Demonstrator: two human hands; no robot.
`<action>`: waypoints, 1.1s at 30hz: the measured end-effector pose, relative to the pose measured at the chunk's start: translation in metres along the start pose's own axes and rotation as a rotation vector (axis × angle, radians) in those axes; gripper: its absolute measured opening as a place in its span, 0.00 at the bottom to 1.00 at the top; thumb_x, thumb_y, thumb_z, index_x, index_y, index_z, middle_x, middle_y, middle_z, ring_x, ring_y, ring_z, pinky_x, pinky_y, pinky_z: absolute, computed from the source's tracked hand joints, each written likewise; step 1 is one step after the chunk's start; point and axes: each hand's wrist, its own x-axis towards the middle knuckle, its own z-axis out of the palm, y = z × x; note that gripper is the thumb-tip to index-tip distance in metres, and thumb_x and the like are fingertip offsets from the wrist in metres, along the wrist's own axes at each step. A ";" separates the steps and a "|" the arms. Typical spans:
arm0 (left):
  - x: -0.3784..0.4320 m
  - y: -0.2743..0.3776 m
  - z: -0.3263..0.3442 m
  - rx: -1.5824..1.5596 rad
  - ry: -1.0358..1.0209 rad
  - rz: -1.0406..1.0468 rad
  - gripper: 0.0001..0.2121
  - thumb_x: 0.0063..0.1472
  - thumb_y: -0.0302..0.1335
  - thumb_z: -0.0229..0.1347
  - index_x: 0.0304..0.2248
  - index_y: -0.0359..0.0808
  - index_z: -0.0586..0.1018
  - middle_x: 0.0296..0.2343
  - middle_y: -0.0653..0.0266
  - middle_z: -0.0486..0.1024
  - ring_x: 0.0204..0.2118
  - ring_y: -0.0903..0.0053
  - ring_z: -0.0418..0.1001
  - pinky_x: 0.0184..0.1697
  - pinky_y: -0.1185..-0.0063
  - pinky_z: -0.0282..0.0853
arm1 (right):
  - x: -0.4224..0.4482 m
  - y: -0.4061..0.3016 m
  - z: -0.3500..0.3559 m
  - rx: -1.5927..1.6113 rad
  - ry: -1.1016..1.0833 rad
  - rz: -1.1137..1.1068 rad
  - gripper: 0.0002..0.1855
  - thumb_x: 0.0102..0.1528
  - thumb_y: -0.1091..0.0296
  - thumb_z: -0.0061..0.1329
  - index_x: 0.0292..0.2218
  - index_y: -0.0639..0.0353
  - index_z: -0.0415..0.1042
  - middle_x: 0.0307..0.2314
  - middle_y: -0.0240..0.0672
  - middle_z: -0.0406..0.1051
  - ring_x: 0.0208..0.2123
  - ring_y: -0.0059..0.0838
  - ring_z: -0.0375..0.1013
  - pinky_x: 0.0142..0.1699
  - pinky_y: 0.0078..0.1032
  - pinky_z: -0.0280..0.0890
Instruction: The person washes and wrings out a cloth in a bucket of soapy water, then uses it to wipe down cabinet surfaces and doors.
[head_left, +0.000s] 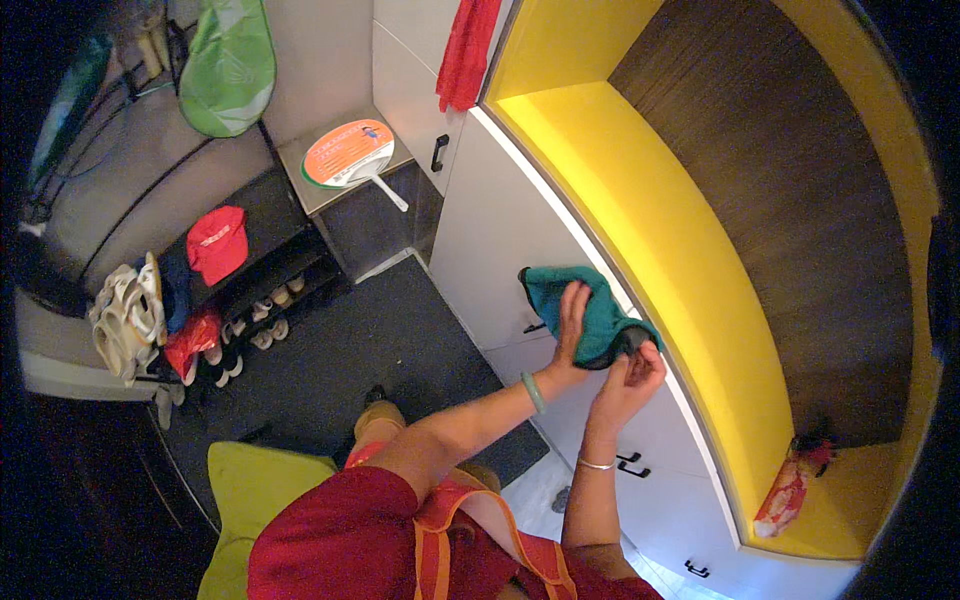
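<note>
A teal cloth (596, 300) with dark edging is held up in front of the white cabinet doors, beside the yellow-lined niche. My left hand (571, 337), with a pale green bangle on its wrist, lies against the cloth, fingers spread over its surface. At the cloth's lower right, my right hand (634, 375) pinches the dark edge, which is curled there. A thin silver-coloured bangle is on the right wrist.
A yellow niche (675, 247) holds a red and white packet (784, 499). Left stand a shoe rack (262, 277), a red cap (217, 244) and a hand fan (351, 154) on a small cabinet. A green chair (255, 487) is near me; a green racket cover (229, 67) hangs above.
</note>
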 end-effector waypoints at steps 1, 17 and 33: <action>0.001 0.001 0.000 0.007 -0.061 0.063 0.27 0.53 0.33 0.50 0.50 0.31 0.56 0.51 0.47 0.50 0.56 0.54 0.46 0.58 0.69 0.42 | -0.003 0.001 0.008 -0.087 -0.029 -0.241 0.15 0.54 0.76 0.39 0.44 0.66 0.59 0.44 0.43 0.59 0.48 0.34 0.59 0.52 0.28 0.55; 0.165 -0.137 -0.054 0.490 0.252 0.908 0.27 0.56 0.38 0.42 0.53 0.34 0.57 0.54 0.43 0.46 0.57 0.48 0.41 0.56 0.54 0.38 | 0.058 0.043 0.217 -0.500 -0.166 -1.023 0.28 0.52 0.67 0.39 0.54 0.59 0.52 0.54 0.49 0.48 0.55 0.49 0.49 0.57 0.39 0.45; 0.060 -0.415 -0.120 0.386 0.071 0.314 0.27 0.58 0.39 0.38 0.55 0.35 0.53 0.55 0.44 0.43 0.58 0.48 0.37 0.58 0.56 0.31 | -0.048 0.304 0.353 -0.928 -0.960 -0.869 0.12 0.47 0.65 0.40 0.20 0.56 0.73 0.19 0.44 0.71 0.18 0.38 0.71 0.21 0.35 0.66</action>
